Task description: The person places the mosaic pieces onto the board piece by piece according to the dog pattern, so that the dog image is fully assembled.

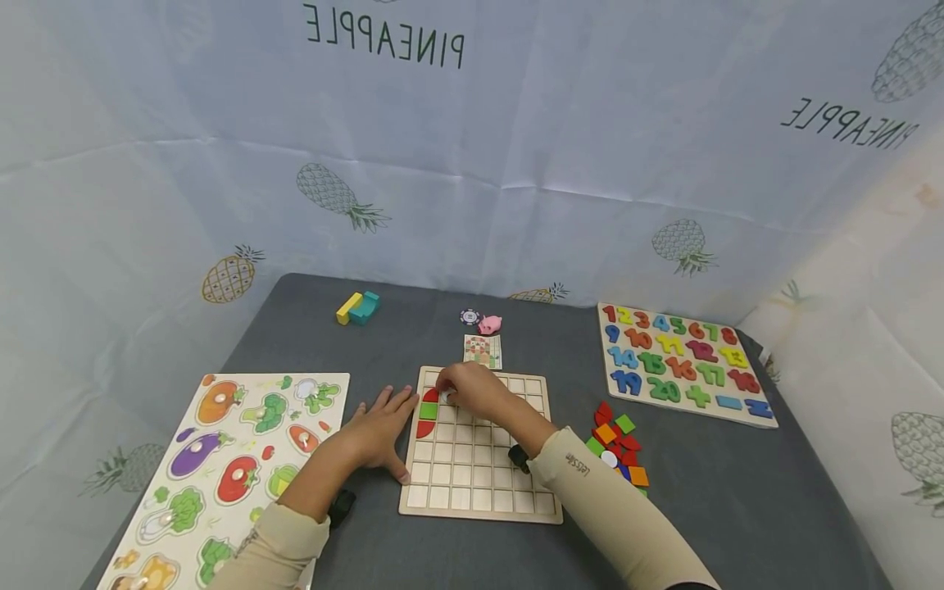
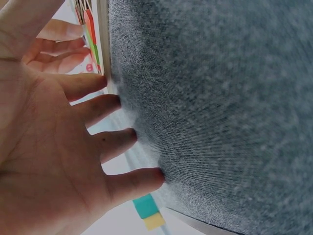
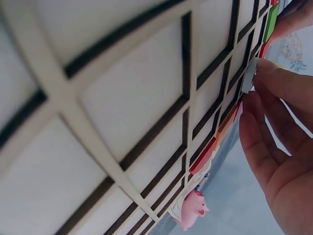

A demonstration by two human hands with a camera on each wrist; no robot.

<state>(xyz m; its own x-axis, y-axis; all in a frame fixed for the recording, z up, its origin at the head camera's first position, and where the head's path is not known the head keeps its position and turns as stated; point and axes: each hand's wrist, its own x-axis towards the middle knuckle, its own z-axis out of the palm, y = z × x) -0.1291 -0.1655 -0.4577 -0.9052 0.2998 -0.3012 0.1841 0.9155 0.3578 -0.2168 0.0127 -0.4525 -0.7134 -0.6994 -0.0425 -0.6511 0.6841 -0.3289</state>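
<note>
A pale wooden board (image 1: 483, 478) — gridded into squares — lies beneath the right hand (image 1: 478, 390), which pinches a thin white piece (image 3: 248, 76); the left hand (image 1: 378, 434), fingers spread, touches the board.

The right hand (image 3: 292, 169) pinches a white piece (image 3: 249, 76) at the gridded board (image 3: 137, 88).
</note>
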